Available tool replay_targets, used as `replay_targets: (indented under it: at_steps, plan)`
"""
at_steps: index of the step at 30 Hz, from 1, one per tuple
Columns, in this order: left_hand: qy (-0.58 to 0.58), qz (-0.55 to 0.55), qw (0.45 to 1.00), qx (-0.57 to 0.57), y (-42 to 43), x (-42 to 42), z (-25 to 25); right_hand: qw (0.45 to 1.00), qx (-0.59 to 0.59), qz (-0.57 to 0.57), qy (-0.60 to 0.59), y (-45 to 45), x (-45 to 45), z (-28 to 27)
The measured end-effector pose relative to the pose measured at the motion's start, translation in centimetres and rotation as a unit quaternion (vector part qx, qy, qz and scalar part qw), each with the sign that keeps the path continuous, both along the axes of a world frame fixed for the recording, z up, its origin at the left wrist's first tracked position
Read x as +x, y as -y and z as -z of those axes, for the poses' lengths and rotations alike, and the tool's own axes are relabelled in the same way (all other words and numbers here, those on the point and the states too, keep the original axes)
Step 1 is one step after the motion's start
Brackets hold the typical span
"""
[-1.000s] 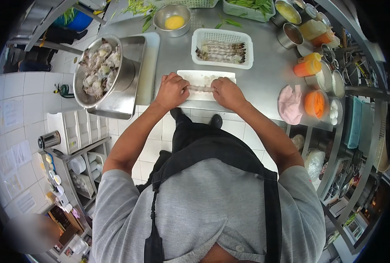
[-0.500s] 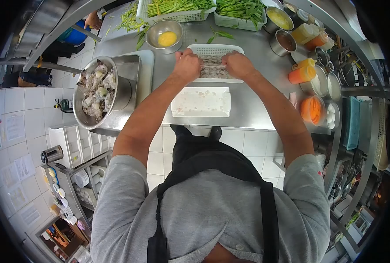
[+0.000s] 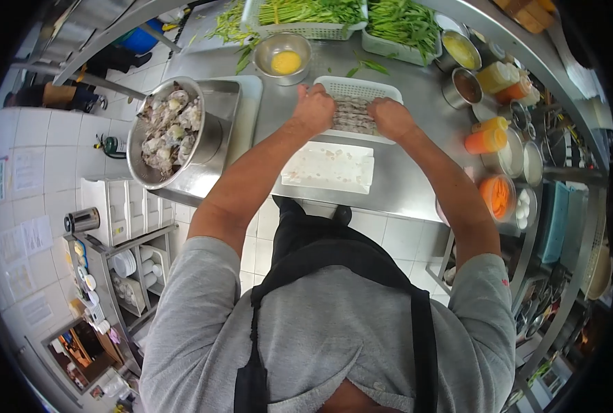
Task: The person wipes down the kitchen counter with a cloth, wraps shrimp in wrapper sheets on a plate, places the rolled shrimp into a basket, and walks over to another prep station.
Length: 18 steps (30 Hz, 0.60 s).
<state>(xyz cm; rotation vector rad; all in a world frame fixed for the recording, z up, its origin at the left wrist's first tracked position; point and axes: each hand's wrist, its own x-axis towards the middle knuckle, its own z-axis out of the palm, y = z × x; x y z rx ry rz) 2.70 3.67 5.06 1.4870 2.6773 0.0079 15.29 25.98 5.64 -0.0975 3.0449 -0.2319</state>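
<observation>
Past the white tray, near the middle of the worktop, a white basket holds shrimp in neat rows. The shrimp look long and thin, and they lie from side to side, the same way as the basket's long sides. The basket's right end sits a bit closer to the front edge than its left end.

The left hand is at the left end of the shrimp, and the right hand is at the right end. So the shrimp lie between the hands, and neither hand is clearly nearer. Both hands have bent fingers that reach down at the basket. I cannot tell if they pinch a shrimp, because the fingertips are hard to see.

The tray is by the front edge, with small pale bits in it. Near the left edge, a big bowl holds a heap of shrimp. A small bowl with yellow food is past the left hand, and greens lie at the back edge.
</observation>
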Motion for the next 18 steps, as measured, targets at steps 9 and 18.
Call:
replay_targets:
  at_steps: [9, 18]
  plan:
    - [-0.014, 0.012, 0.988, 0.156, 5.6, 2.8, -6.4, 0.993, -0.103, 0.023, -0.055, 3.2, -0.1, -0.7]
    - [-0.101, -0.232, 0.912, 0.322, 23.5, -3.4, -19.9, 0.980, -0.170, 0.040, -0.092, 2.6, 0.4, -3.9]
